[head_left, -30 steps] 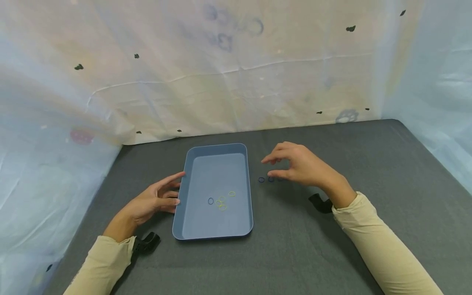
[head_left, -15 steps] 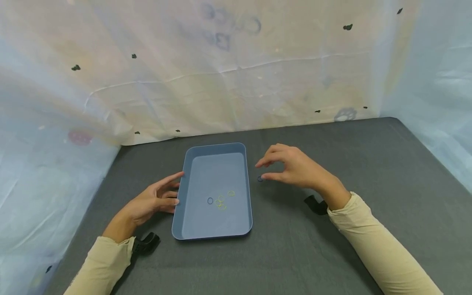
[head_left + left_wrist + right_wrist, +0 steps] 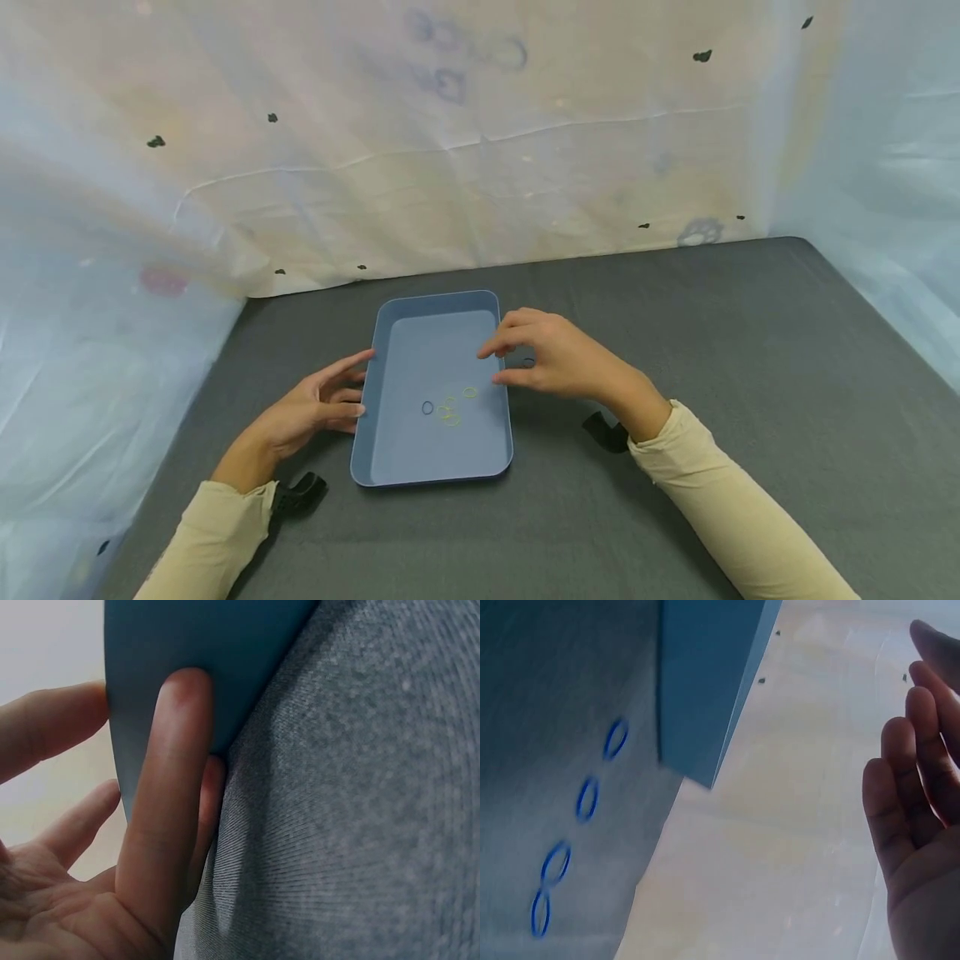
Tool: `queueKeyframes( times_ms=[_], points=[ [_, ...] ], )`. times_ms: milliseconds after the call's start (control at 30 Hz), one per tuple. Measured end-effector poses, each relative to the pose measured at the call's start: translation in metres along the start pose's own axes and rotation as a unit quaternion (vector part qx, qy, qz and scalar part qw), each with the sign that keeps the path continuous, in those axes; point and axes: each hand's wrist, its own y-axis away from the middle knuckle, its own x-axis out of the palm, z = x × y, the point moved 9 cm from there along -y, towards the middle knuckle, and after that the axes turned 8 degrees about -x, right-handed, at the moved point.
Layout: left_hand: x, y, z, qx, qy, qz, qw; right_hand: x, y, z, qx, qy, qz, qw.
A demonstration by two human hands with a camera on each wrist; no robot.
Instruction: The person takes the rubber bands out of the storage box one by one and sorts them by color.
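A blue-grey rectangular tray (image 3: 408, 454) lies on the dark table. On its floor are several thin yellow rings (image 3: 452, 420) and one dark blue ring (image 3: 427, 407). My left hand (image 3: 303, 410) touches the tray's left side with extended fingers; in the left wrist view a fingertip (image 3: 184, 694) lies against the outer wall. My right hand (image 3: 558, 354) hovers over the tray's right rim, thumb and fingers apart, and nothing shows between them. Several blue rings (image 3: 587, 799) lie in a row on the table beside the tray; in the head view the right hand hides most of them.
The dark grey table cloth (image 3: 570, 517) runs out around the tray. A pale patterned sheet (image 3: 450, 200) hangs behind the table's far edge and along both sides. A black wrist strap (image 3: 300, 496) sits at the left cuff, another black strap piece (image 3: 606, 433) at the right.
My right hand has moved left and slightly nearer, from above the blue rings to the tray's right rim. My left hand stays at the tray, and the rings in it look unchanged.
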Motion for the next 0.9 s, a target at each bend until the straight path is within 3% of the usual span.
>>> queueKeyframes(
  times_ms=[167, 567, 767, 900],
  points=[
    [-0.002, 0.004, 0.001, 0.004, 0.005, 0.000, 1.0000, 0.015, -0.016, 0.012, -0.005, -0.002, 0.014, 1.000],
    [-0.002, 0.010, -0.002, -0.001, -0.002, -0.001, 1.0000, 0.061, -0.043, 0.018, 0.053, -0.023, 0.056, 0.997],
    [0.003, 0.005, 0.000, -0.002, -0.003, 0.005, 1.0000, 0.084, -0.038, 0.012, 0.066, 0.040, 0.082, 0.994],
    [0.001, 0.009, 0.004, -0.004, -0.003, 0.003, 1.0000, 0.096, -0.040, 0.015, 0.048, 0.087, 0.104, 0.990]
  ],
)
